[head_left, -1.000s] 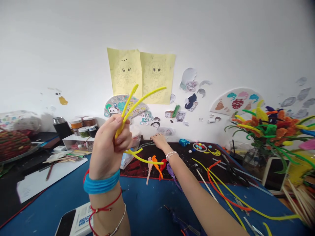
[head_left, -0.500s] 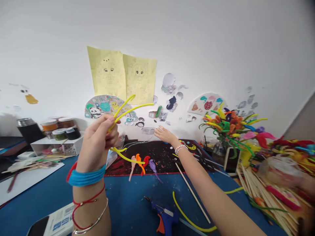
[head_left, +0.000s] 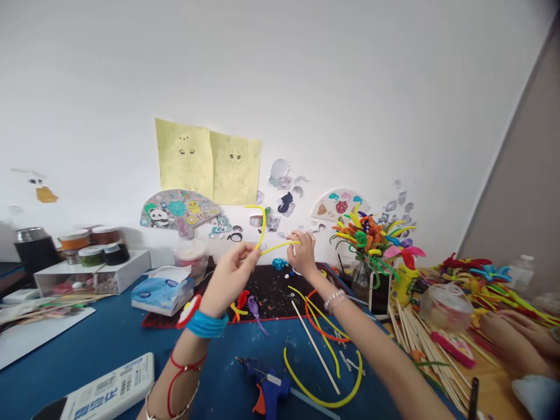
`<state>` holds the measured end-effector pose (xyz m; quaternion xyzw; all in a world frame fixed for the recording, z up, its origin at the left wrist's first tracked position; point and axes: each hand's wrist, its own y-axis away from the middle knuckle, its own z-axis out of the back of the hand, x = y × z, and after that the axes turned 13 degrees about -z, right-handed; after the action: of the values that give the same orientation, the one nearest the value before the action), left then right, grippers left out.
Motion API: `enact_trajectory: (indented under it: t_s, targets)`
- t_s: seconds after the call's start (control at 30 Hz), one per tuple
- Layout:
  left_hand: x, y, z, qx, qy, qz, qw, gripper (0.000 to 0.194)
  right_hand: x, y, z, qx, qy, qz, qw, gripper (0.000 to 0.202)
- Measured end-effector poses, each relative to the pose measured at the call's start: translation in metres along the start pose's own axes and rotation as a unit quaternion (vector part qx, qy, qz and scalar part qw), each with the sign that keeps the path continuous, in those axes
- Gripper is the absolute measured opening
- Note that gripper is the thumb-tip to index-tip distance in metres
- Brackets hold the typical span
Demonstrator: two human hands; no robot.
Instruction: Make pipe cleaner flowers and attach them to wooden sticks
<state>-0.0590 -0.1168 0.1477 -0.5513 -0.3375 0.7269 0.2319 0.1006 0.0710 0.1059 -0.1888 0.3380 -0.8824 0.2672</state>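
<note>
My left hand (head_left: 238, 269) pinches a bent yellow pipe cleaner (head_left: 263, 224), one part curving up and over. My right hand (head_left: 303, 252) has its fingers closed on the end that stretches to the right. Both hands are raised above the dark mat (head_left: 280, 297). Below them lie small bent pieces: a purple one (head_left: 254, 309) and a red one (head_left: 243, 298). A blue glue gun (head_left: 273, 388) rests near the front edge. To its right are a curved yellow pipe cleaner (head_left: 326, 403), an orange one (head_left: 310, 319) and a wooden stick (head_left: 315, 347).
A vase of pipe-cleaner flowers (head_left: 365, 239) and a phone (head_left: 380, 294) stand to the right, beside many wooden sticks (head_left: 405, 329). Another person's hands (head_left: 507, 335) are at far right. At left are a tissue pack (head_left: 163, 291), jars and a white box (head_left: 201, 382).
My right hand has drawn back from near the wall and now grips the yellow pipe cleaner. My left hand has moved right and lower. The view has shifted right.
</note>
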Motion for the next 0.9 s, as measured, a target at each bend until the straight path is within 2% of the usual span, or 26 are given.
enact_trajectory:
  t_s: [0.03,0.07,0.13,0.2,0.23,0.27,0.33,0.4,0.5,0.57,0.63,0.77,0.9]
  targets:
    - [0.002,0.001,-0.006,0.005,-0.015,-0.01,1.0,0.021,0.013,0.009,0.007,-0.064,-0.137,-0.084,0.985,0.034]
    - [0.004,0.002,-0.011,0.011,-0.03,-0.019,0.999,0.021,0.026,0.019,0.016,-0.074,-0.281,-0.128,0.948,0.033]
    - [0.009,0.004,-0.021,0.021,-0.055,-0.031,0.998,0.022,0.049,0.04,0.038,0.016,-0.53,-0.152,0.834,0.039]
    - [0.015,0.005,-0.028,0.028,-0.072,-0.037,0.996,0.023,0.064,0.058,0.063,0.141,-0.663,-0.128,0.724,0.041]
    - [0.018,0.006,-0.031,0.032,-0.078,-0.04,0.996,0.024,0.069,0.065,0.074,0.166,-0.687,-0.117,0.698,0.037]
    - [0.02,0.006,-0.033,0.033,-0.085,-0.043,0.995,0.024,0.071,0.069,0.083,0.172,-0.694,-0.112,0.69,0.033]
    - [0.024,0.007,-0.036,0.037,-0.097,-0.045,0.994,0.025,0.068,0.075,0.096,0.181,-0.678,-0.113,0.704,0.029]
    - [0.025,0.009,-0.038,0.041,-0.107,-0.042,0.993,0.024,0.059,0.076,0.1,0.205,-0.635,-0.113,0.736,0.028]
    - [0.023,0.01,-0.04,0.069,-0.108,-0.034,0.991,0.024,0.043,0.078,0.102,0.241,-0.517,-0.101,0.815,0.031]
    - [0.021,0.011,-0.042,0.09,-0.108,-0.026,0.99,0.024,0.036,0.082,0.108,0.238,-0.413,-0.083,0.875,0.03]
    - [0.018,0.012,-0.044,0.107,-0.107,-0.021,0.988,0.023,0.031,0.087,0.119,0.22,-0.338,-0.057,0.913,0.028]
    - [0.011,0.011,-0.043,0.137,-0.12,-0.024,0.983,0.024,0.02,0.104,0.149,0.196,-0.3,-0.057,0.932,0.021]
    - [0.002,0.013,-0.038,0.212,-0.164,-0.012,0.963,0.026,0.016,0.12,0.173,0.245,-0.211,-0.073,0.944,0.022]
